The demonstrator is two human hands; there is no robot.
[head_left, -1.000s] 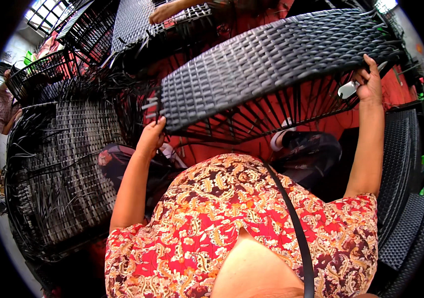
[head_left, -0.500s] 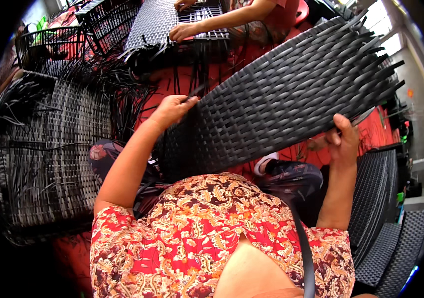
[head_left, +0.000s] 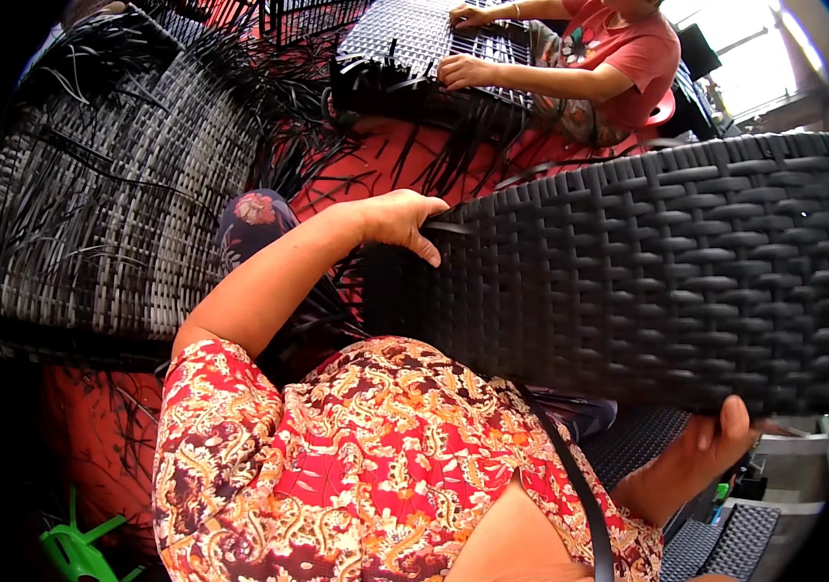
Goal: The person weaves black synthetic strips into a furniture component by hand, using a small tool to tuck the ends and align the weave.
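Note:
A long black woven panel [head_left: 618,281] of flat wicker strips stretches across my front toward the right rim, its broad face toward me. My left hand [head_left: 403,225] is closed on its upper left edge, thumb on the face and fingers over the far side. A thin strip end shows beside that thumb. Under the lower right edge my right hand [head_left: 715,441] grips the panel, thumb up against the border. Its other fingers are mostly hidden behind the weave.
A large grey-black woven piece [head_left: 143,204] with loose strips stands at the left. Across from me a co-worker [head_left: 618,68] handles a grey woven panel [head_left: 395,39]. Strips litter the red floor [head_left: 375,160]. A green stool [head_left: 80,548] sits lower left; dark woven pieces [head_left: 739,543] lie lower right.
The panel has swung right and down from its upward slant and now lies more level and closer. Its loose right-end strips no longer show. Both hands keep hold, and the view has shifted.

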